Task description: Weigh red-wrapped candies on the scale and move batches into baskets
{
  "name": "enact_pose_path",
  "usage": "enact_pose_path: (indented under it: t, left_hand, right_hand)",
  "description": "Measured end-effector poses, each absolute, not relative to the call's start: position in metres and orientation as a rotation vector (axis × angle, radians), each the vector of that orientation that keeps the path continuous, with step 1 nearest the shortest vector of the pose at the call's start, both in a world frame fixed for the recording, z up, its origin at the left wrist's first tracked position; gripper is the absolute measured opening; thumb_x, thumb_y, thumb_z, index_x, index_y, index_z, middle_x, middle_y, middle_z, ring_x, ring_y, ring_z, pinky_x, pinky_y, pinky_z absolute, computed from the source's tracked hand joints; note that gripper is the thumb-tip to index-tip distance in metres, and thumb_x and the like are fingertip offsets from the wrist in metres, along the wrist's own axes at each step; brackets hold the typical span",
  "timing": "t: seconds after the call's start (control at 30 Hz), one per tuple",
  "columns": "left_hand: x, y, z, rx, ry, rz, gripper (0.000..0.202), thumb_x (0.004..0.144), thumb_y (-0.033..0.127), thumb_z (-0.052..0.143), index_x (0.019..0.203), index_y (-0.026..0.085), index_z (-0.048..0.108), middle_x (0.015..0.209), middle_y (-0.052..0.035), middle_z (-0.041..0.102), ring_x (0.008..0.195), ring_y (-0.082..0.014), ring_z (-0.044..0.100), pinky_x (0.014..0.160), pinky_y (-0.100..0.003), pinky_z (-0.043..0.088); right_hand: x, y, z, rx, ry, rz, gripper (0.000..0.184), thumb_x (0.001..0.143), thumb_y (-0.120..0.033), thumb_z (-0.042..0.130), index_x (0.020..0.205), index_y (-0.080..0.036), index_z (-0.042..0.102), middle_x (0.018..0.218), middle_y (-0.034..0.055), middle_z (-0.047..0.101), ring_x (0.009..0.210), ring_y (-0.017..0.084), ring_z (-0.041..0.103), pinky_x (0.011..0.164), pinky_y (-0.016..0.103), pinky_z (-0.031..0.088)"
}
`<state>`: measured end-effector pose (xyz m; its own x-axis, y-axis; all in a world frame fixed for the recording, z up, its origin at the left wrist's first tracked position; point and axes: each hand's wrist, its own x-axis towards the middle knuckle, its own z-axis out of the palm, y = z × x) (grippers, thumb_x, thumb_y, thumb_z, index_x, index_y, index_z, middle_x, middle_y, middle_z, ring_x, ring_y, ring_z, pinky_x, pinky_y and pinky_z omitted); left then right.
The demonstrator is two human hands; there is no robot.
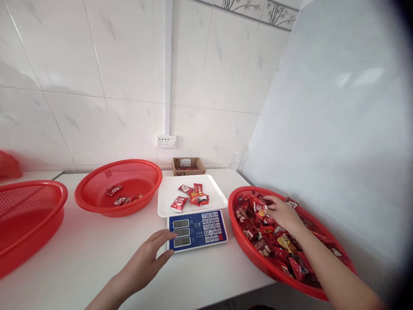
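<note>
My left hand (143, 260) is at the left edge of a digital scale (198, 247), thumb and fingers apart, holding nothing. Several red snack packets (179, 203) lie on the scale's white tray (166, 209). On the right, my right hand (284, 214) reaches into a red plastic basket (238, 239) heaped with small wrapped snacks. Its fingers pinch a red snack packet (257, 204) near the basket's far left side. The scale's display (181, 232) is lit too faintly for me to read the digits.
Left of the scale stands a red basket (121, 209) with several packets inside. Another red basket (32, 228) is at the far left. Behind the tray sits a small cardboard box (189, 165), below a wall socket (167, 141). A grey panel (322, 129) rises along the right side.
</note>
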<state>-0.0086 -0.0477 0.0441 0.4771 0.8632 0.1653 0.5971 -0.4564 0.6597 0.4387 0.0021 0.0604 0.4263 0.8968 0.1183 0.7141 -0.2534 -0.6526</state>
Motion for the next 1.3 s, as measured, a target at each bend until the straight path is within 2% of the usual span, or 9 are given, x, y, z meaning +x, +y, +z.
enact_pose_path:
  t: [0.13,0.23,0.4,0.6,0.73,0.9,1.03,1.2,1.3]
  left_hand:
    - [-0.006,-0.047,0.043,2.196,1.196,0.676,0.033,0.085,0.029,0.048,0.117,0.032,0.054,0.125,-0.0008,0.055,0.113,-0.0203,0.054,0.094,-0.034,0.046]
    - [-0.005,-0.047,0.041,2.192,1.172,0.692,0.034,0.085,0.027,0.05,0.118,0.032,0.054,0.124,-0.0005,0.056,0.112,-0.0199,0.054,0.095,-0.034,0.045]
    - [-0.004,-0.049,0.042,2.166,1.129,0.718,0.034,0.084,0.025,0.052,0.118,0.03,0.055,0.123,-0.002,0.056,0.111,-0.0198,0.053,0.096,-0.033,0.044]
    - [-0.004,-0.054,0.047,2.134,1.102,0.769,0.035,0.082,0.023,0.054,0.117,0.031,0.056,0.12,-0.0024,0.058,0.108,-0.0189,0.055,0.094,-0.031,0.045]
    - [-0.01,-0.056,0.048,2.119,1.114,0.766,0.036,0.083,0.023,0.054,0.118,0.031,0.055,0.122,-0.0025,0.056,0.109,-0.0185,0.054,0.094,-0.031,0.044]
    - [-0.022,-0.056,0.046,2.121,1.173,0.787,0.036,0.083,0.024,0.054,0.119,0.031,0.055,0.121,-0.0026,0.057,0.11,-0.0193,0.054,0.095,-0.032,0.044]
    - [-0.03,-0.057,0.046,2.125,1.206,0.777,0.036,0.084,0.024,0.052,0.119,0.03,0.055,0.122,-0.0028,0.057,0.112,-0.0205,0.052,0.096,-0.034,0.043]
    - [-0.033,-0.056,0.045,2.115,1.213,0.76,0.036,0.084,0.024,0.051,0.12,0.03,0.053,0.123,-0.0027,0.056,0.112,-0.0205,0.052,0.096,-0.035,0.042]
    - [-0.029,-0.054,0.044,2.12,1.193,0.765,0.035,0.084,0.023,0.052,0.118,0.03,0.054,0.122,-0.0028,0.057,0.111,-0.0199,0.052,0.096,-0.034,0.043]
  right_hand:
    - [0.442,-0.003,0.07,-1.935,-1.253,0.404,0.034,0.061,-0.023,0.059,0.095,-0.019,0.062,0.074,0.0037,0.069,0.065,0.019,0.065,0.065,0.031,0.051]
    - [0.435,-0.006,0.079,-1.844,-1.187,0.461,0.033,0.059,-0.028,0.061,0.092,-0.02,0.062,0.078,0.005,0.069,0.068,0.02,0.066,0.064,0.032,0.052]
    - [0.397,0.0,0.094,-1.745,-1.202,0.463,0.037,0.061,-0.033,0.062,0.096,-0.021,0.062,0.087,0.0055,0.069,0.072,0.019,0.065,0.067,0.031,0.052]
    - [0.324,0.038,0.089,-1.57,-1.368,0.532,0.048,0.067,-0.031,0.058,0.114,-0.023,0.058,0.09,0.0034,0.064,0.073,0.016,0.064,0.071,0.031,0.052]
    - [0.275,0.066,0.082,-1.493,-1.513,0.624,0.035,0.07,-0.027,0.053,0.104,-0.021,0.06,0.092,0.0039,0.064,0.07,0.015,0.064,0.069,0.03,0.052]
    - [0.231,0.086,0.076,-1.489,-1.662,0.501,0.022,0.07,-0.021,0.051,0.088,-0.023,0.063,0.095,0.0023,0.067,0.079,0.016,0.063,0.075,0.031,0.05]
    - [0.222,0.095,0.074,-1.495,-1.666,0.472,0.016,0.072,-0.024,0.049,0.079,-0.021,0.063,0.089,0.0034,0.068,0.083,0.018,0.063,0.078,0.033,0.048]
    - [0.232,0.096,0.077,-1.521,-1.668,0.417,0.017,0.074,-0.027,0.047,0.079,-0.021,0.063,0.086,0.0041,0.068,0.081,0.019,0.063,0.078,0.035,0.048]
    - [0.234,0.089,0.08,-1.504,-1.73,0.378,0.02,0.076,-0.029,0.049,0.085,-0.021,0.065,0.094,0.0055,0.068,0.087,0.02,0.062,0.083,0.036,0.046]
